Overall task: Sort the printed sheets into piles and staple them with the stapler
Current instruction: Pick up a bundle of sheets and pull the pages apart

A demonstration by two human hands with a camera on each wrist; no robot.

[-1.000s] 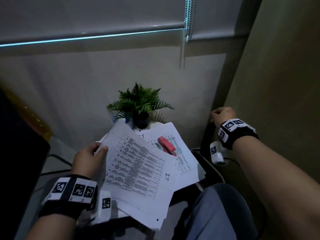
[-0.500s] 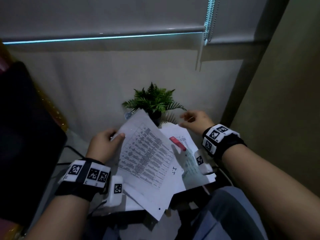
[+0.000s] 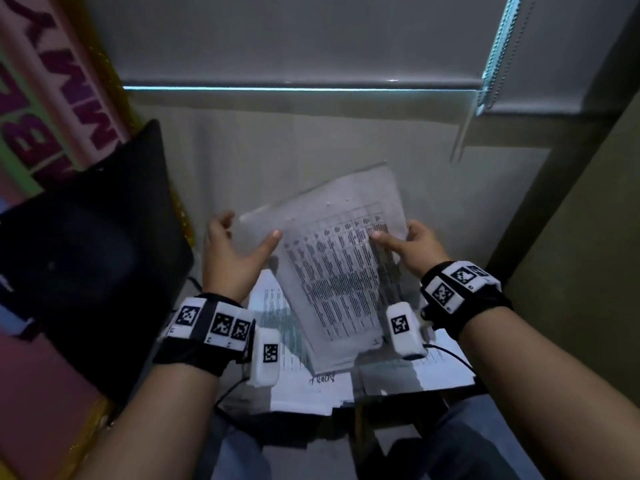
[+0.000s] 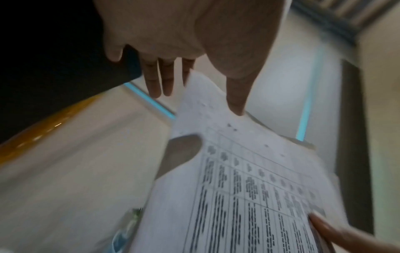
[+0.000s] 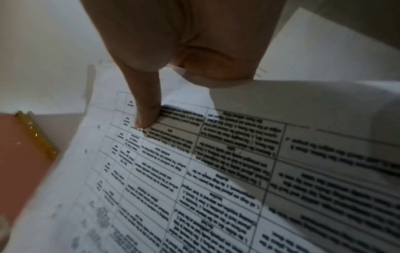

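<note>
I hold a small stack of printed sheets (image 3: 339,258) with a table on it up off the table, tilted toward me. My left hand (image 3: 249,232) pinches its left upper edge, thumb on top and fingers behind. My right hand (image 3: 398,237) pinches the right edge, with its thumb on the print. In the left wrist view the sheets (image 4: 249,188) pass between the thumb and the straight fingers (image 4: 160,82). The right wrist view has the thumb pressed on the sheets (image 5: 194,188). More printed sheets (image 3: 294,348) lie below on the small table. The stapler is hidden.
A black chair back (image 3: 86,258) stands close on the left, with a pink lettered panel (image 3: 52,81) behind it. A blind with a bead chain (image 3: 498,53) hangs ahead. A wall (image 3: 588,237) closes the right side. My knees (image 3: 467,445) sit under the table edge.
My right hand came over from the wall and took the right edge of the sheets. Both hands lifted the stack off the table. The stapler and the plant went out of sight.
</note>
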